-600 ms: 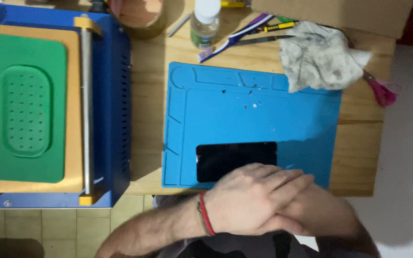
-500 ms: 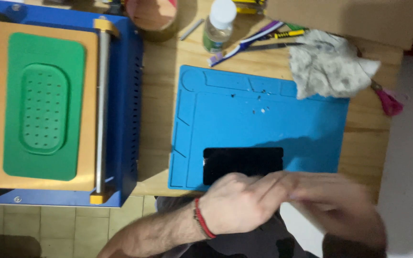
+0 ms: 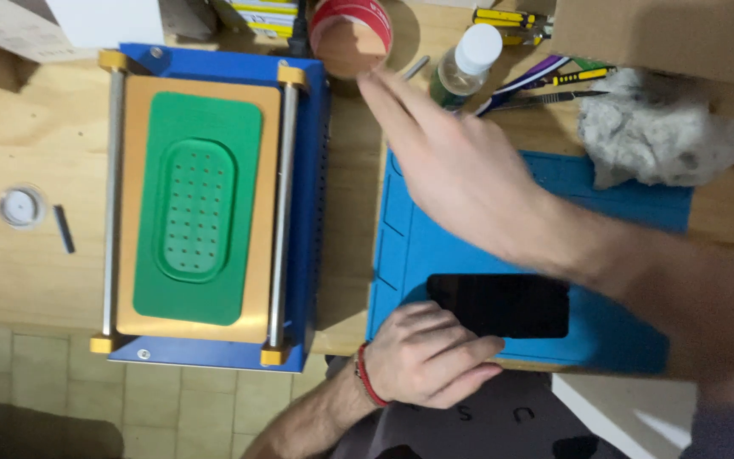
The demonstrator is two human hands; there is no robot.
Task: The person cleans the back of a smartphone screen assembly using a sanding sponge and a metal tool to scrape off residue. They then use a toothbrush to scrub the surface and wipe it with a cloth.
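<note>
The left hand (image 3: 431, 353) lay loosely curled at the near edge of the blue mat (image 3: 630, 204), fingers touching the black phone (image 3: 499, 304), gripping nothing. The phone lay flat, seemingly unopened, at the mat's six o'clock. The right hand (image 3: 456, 166) stretched open and empty toward eleven o'clock, fingertips near the red-rimmed tub (image 3: 350, 38) beside the blue machine (image 3: 307, 170).

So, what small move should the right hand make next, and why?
Probably carry on a little further to the red-rimmed round container. The right hand is stretched out with its fingertips just short of the rim, empty as far as I can see, while the left hand rests by the black phone.
</note>
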